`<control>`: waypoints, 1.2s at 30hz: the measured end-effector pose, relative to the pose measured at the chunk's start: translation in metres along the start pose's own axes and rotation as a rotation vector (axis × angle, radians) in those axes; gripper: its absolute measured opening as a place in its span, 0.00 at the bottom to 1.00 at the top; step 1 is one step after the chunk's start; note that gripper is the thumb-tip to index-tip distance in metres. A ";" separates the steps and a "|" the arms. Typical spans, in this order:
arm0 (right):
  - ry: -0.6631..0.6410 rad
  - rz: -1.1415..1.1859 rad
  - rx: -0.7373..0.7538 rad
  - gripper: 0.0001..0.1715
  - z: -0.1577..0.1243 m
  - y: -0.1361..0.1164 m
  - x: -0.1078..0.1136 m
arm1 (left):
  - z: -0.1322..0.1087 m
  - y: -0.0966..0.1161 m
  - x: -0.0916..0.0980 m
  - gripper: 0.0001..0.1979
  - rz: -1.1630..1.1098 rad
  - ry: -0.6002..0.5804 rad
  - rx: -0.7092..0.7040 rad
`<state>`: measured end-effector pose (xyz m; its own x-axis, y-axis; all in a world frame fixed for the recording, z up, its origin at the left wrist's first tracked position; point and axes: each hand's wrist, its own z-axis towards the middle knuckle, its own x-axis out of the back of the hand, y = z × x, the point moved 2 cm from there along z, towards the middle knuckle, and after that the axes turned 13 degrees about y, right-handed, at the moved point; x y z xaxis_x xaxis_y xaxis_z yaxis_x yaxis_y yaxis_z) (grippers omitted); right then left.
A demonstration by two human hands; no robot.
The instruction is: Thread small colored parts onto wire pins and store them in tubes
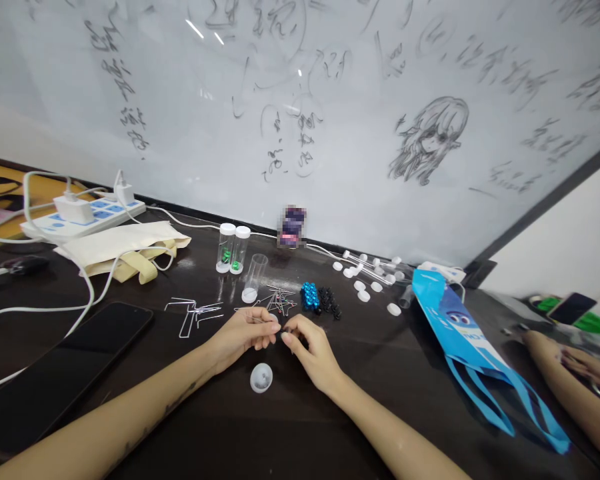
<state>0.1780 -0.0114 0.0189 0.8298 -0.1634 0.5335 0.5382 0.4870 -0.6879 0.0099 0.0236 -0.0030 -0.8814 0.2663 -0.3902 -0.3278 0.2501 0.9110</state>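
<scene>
My left hand (247, 331) and my right hand (313, 347) meet over the middle of the dark table, fingers pinched together. A small dark piece shows between the fingertips, too small to name. Just below them sits a small round clear cup (261, 378). Behind my hands lie a pile of thin metal pins (281, 301), blue parts (310, 296) and black parts (329, 302). An open clear tube (256, 275) stands on a white cap, beside two capped tubes (227, 249) with green pieces inside. Bent metal wires (194, 315) lie to the left.
White caps and clear tubes (373, 268) lie scattered at back right, near a blue bag (455, 327). Another person's arm (575, 380) rests at far right. On the left are a large black phone (65, 367), cables, a cloth bag (125, 247) and a power strip (87, 217).
</scene>
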 end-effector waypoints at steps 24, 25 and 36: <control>0.024 -0.003 0.060 0.03 -0.001 -0.005 0.000 | -0.001 0.000 -0.001 0.09 0.013 -0.003 -0.032; 0.032 0.003 0.079 0.03 -0.001 -0.005 0.000 | -0.001 0.000 -0.001 0.09 0.008 -0.005 -0.028; -0.034 -0.079 0.049 0.11 -0.001 -0.004 0.001 | -0.001 0.001 -0.001 0.12 -0.022 -0.023 0.010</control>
<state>0.1771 -0.0147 0.0216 0.7791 -0.1741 0.6022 0.5933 0.5150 -0.6187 0.0099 0.0223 -0.0013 -0.8659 0.2823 -0.4129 -0.3432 0.2652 0.9011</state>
